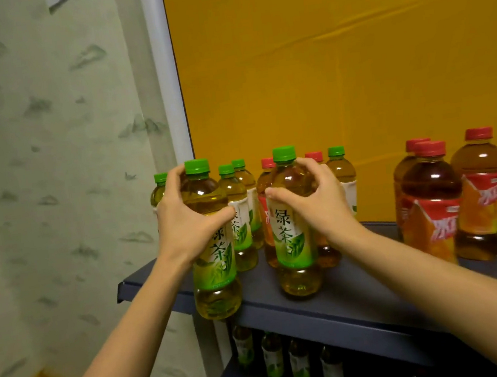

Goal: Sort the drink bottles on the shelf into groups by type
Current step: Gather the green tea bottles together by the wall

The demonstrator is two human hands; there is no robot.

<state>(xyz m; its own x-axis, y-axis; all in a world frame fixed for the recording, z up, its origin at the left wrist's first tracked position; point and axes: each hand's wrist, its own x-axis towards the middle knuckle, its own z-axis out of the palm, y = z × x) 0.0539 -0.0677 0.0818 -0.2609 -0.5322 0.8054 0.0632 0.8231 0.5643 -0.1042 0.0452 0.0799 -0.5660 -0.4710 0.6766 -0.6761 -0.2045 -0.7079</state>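
**Left hand [187, 224] and right hand [314, 202] each hold a green tea**

The left hand is wrapped round the upper body of the first green tea bottle [217, 286], thumb lying across the top of the label and fingers reaching behind the neck; this bottle is upright at the left front corner of the shelf [363, 293], its base showing in front of the shelf's front lip, so whether it rests on the board cannot be told; the right hand grips the shoulder of the second green tea bottle [295, 245], thumb on the near left side and fingers curled round the right; that bottle stands upright on the shelf near the front, just right of the first; behind the two, further back, green-capped bottles [238, 221] and red-capped bottles [266, 217] stand mixed in a loose cluster; well apart to the right, three iced tea bottles [430, 197] with red caps and red labels stand close together; a yellow back panel [335, 68] rises behind the shelf; on the lower shelf, dim, stands a row of green-labelled bottles [274, 360]; patterned wallpaper [48, 150] fills the left
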